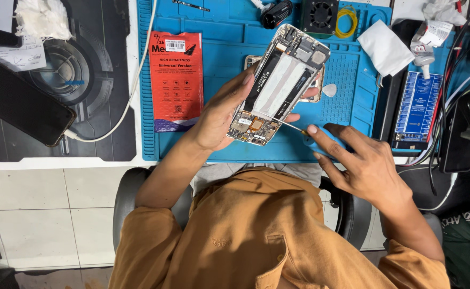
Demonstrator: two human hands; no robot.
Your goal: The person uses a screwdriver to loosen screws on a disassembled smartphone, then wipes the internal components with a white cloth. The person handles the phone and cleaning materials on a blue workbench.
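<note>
Blue repair mat (pixel 219 144) spread over the desk, and we're looking straight down at it. Above the mat we've got the opened phone (pixel 279 84), back cover off, insides facing up, its long axis running diagonally from lower left to upper right. Our left hand (pixel 220 115) cradles it from the left side, fingers wrapped under and around the lower half, a firm closed grip on the frame. Our right hand (pixel 366 166) sits to the lower right, fingers pinched shut on the blue-handled screwdriver (pixel 312 136); its thin shaft points up and left, and the tip meets the phone's lower end, near the small board there. So the phone lies up and left of the right hand, and the left hand is the nearer one, already on it.

Outward now: a red packet (pixel 176 80) lies flat on the mat to the left, a white cloth (pixel 384 47) at upper right, a small black fan (pixel 320 15) by the top edge. Off the mat, a dark phone (pixel 21 104) rests at far left, cables tangle at far right.
</note>
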